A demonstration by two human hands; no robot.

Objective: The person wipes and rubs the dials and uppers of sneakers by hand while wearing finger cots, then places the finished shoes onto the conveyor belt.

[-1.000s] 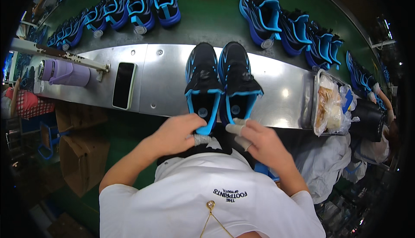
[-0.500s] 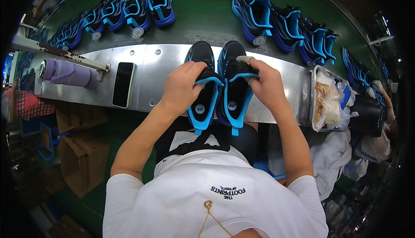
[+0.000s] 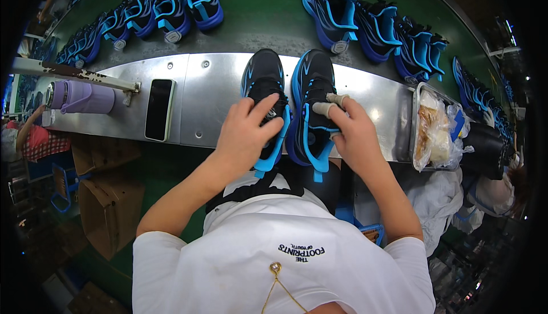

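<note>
A pair of black sneakers with blue soles and light-blue collar lining stands side by side on the metal ledge, toes pointing away from me. On the left sneaker [image 3: 265, 69], my left hand [image 3: 245, 131] rests over the laces and collar, index finger and thumb spread apart. My right hand [image 3: 355, 127] lies across the right sneaker [image 3: 315, 74]. Pale finger cots cover two of its fingertips, which touch the lace area, while the thumb is lower by the collar. Both hands are open. My left hand covers part of the left shoe's opening.
A phone [image 3: 160, 110] and a purple bottle [image 3: 85, 97] lie left on the metal ledge [image 3: 214, 91]. At right sits a metal tray [image 3: 415, 131] with plastic-bagged items. More sneakers [image 3: 330, 16] line the green surface beyond. A metal bar [image 3: 74, 74] crosses at left; cardboard boxes [image 3: 111, 211] stand below.
My fingers have loosened from the shoe openings and spread over the laces. The left hand has shifted slightly down. The left row of sneakers on the green surface has shifted a little.
</note>
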